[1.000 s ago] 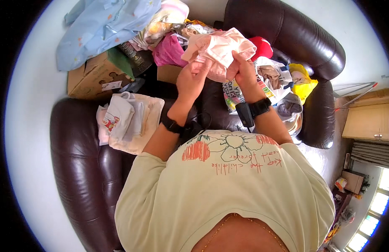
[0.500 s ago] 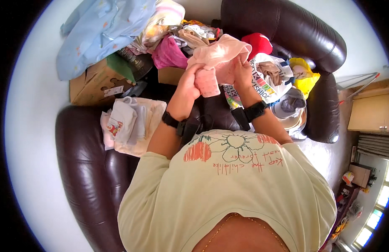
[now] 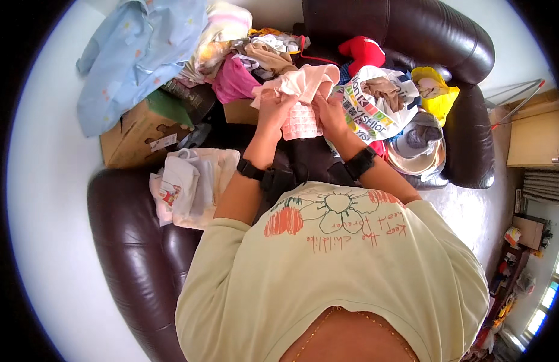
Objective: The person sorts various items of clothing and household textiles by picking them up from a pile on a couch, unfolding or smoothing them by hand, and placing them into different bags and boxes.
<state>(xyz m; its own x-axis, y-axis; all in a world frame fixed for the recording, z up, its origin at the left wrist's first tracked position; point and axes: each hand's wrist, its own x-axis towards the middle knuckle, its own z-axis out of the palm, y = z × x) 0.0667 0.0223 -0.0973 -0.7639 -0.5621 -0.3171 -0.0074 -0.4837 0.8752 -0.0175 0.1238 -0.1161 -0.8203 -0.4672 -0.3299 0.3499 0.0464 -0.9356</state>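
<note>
A pale pink garment hangs between my two hands above the sofa. Its upper part is smooth and bunched; a textured, puckered panel shows below. My left hand grips its left side, and my right hand grips the right, fingers closed on the cloth. Exactly what kind of garment it is, I cannot make out. To the left of my left forearm, a stack of folded clothes in cream, white and pale pink lies on the brown leather sofa.
A cardboard box stands at left under light blue cloth. Behind the garment are a pink cloth and heaped clothes. Right of my hands sit a printed white bag, a yellow bag, a red item and a hat.
Both hands have drawn slightly left and lower with the pink garment. Its puckered panel now hangs squarely between them instead of trailing at the left hand. The view has shifted a little.
</note>
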